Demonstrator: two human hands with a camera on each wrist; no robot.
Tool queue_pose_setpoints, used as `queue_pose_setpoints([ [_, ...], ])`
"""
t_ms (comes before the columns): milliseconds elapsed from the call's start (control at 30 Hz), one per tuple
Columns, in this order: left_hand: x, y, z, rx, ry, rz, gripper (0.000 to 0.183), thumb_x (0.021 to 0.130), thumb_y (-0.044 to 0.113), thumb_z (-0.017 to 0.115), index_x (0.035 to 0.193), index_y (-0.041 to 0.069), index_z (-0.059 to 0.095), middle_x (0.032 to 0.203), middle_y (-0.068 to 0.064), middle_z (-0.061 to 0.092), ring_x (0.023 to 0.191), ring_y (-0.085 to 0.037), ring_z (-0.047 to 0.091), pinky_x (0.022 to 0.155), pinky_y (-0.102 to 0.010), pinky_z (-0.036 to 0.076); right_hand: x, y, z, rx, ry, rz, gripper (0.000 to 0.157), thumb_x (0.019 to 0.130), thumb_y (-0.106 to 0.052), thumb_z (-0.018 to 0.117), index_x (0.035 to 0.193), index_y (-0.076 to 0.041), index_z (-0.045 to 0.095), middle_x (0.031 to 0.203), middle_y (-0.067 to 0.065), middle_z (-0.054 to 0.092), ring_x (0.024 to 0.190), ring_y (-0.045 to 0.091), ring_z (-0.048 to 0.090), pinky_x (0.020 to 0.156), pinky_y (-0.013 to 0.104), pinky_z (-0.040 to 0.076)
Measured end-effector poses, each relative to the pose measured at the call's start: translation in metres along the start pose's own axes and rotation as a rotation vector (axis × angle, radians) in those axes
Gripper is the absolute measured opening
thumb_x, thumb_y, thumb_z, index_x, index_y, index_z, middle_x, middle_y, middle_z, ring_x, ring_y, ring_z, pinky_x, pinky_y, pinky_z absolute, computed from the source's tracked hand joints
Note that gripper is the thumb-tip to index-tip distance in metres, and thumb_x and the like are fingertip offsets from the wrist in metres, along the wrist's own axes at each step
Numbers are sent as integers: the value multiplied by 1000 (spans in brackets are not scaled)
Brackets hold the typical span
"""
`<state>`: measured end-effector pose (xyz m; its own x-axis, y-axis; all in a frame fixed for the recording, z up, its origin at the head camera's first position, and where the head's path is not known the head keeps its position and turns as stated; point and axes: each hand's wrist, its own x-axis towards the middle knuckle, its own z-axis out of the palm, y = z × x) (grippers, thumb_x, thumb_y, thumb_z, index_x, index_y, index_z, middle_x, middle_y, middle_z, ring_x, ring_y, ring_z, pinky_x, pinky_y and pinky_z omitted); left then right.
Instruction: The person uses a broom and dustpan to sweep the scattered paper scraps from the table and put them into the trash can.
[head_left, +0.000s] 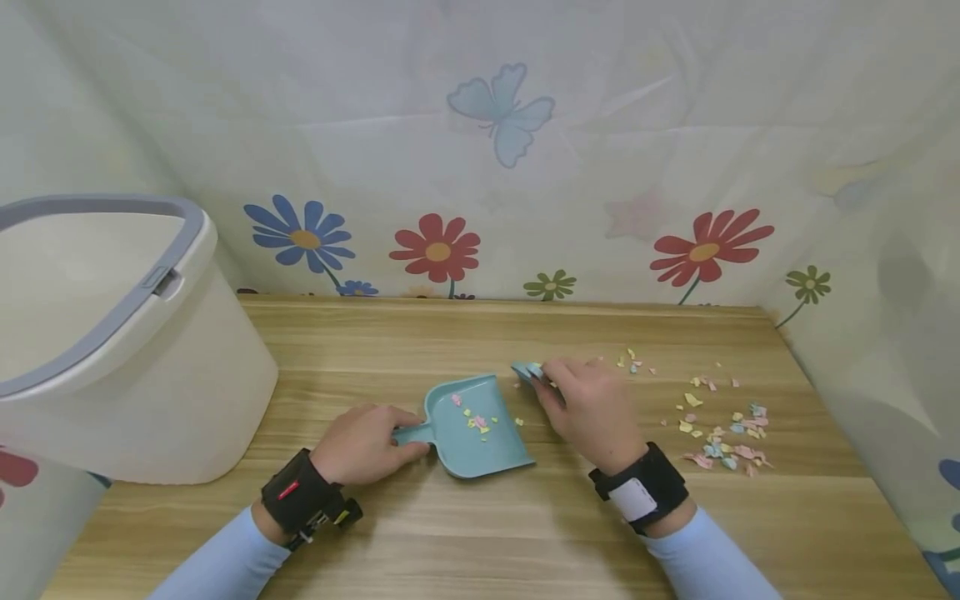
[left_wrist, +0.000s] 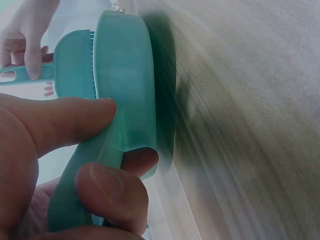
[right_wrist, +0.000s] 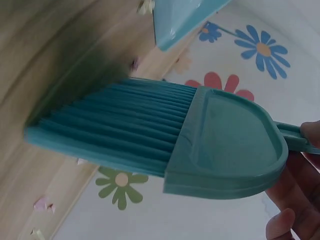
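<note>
My left hand [head_left: 367, 443] grips the handle of a light blue-green dustpan [head_left: 480, 450], whose wide lip faces right. Several pink and yellow paper scraps [head_left: 477, 422] lie in the pan. Just right of the lip, my right hand [head_left: 597, 410] holds a small matching hand brush [right_wrist: 225, 135] by its handle. In the head view the hand covers much of that brush. Its bristles [right_wrist: 115, 117] angle down towards the tabletop in the right wrist view. Fingers and thumb of the left hand wrap the pan's handle [left_wrist: 82, 175] in the left wrist view.
A large white bin [head_left: 165, 400] with a grey rim stands at the left. More pink, yellow and blue scraps [head_left: 716, 450] are scattered over the right part of the wooden table [head_left: 420, 550]. Behind it hangs a flower-printed curtain [head_left: 360, 158].
</note>
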<state>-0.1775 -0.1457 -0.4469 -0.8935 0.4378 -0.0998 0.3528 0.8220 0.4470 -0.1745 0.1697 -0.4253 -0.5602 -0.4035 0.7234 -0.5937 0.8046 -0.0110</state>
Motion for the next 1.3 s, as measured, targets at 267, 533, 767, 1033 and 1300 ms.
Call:
queue_pose_setpoints([
  [267, 0, 0, -1, -2, 0, 8, 32, 90, 39, 80, 116, 19, 80, 71, 13, 59, 53, -5, 47, 50, -25, 32, 0, -18, 2, 131, -2, -26, 24, 81, -9, 86, 84, -11, 62, 71, -2, 69, 58, 12, 61, 54, 31, 46],
  [533, 1, -2, 1, -3, 3, 10, 31, 91, 39, 79, 115, 20, 81, 67, 12, 56, 52, -5, 46, 49, -25, 31, 6, -14, -12, 375, 43, 86, 18, 84, -2, 82, 92, -7, 67, 80, 3, 74, 65, 11, 68, 56, 22, 54],
  [767, 3, -2, 3, 12, 6, -5, 32, 91, 41, 79, 114, 20, 80, 66, 11, 52, 55, -6, 45, 52, -25, 28, 8, 11, -21, 190, 145, 154, 17, 85, -2, 81, 91, -1, 65, 79, 12, 76, 60, 21, 73, 46, 29, 54],
  [1033, 3, -2, 4, 14, 27, -20, 39, 91, 42, 78, 123, 19, 78, 68, 9, 54, 55, -7, 44, 53, -25, 28, 2, 24, -9, 7, 117, 177, 17, 87, -8, 83, 90, -3, 67, 82, 12, 77, 66, 26, 73, 57, 41, 54],
  [1300, 5, -4, 8, 24, 59, -4, 42, 92, 43, 77, 127, 19, 76, 68, 9, 56, 54, -7, 42, 52, -25, 28, -5, 14, 9, -35, 44, 104, 19, 83, -11, 87, 90, -9, 70, 80, 6, 76, 64, 20, 71, 63, 41, 52],
])
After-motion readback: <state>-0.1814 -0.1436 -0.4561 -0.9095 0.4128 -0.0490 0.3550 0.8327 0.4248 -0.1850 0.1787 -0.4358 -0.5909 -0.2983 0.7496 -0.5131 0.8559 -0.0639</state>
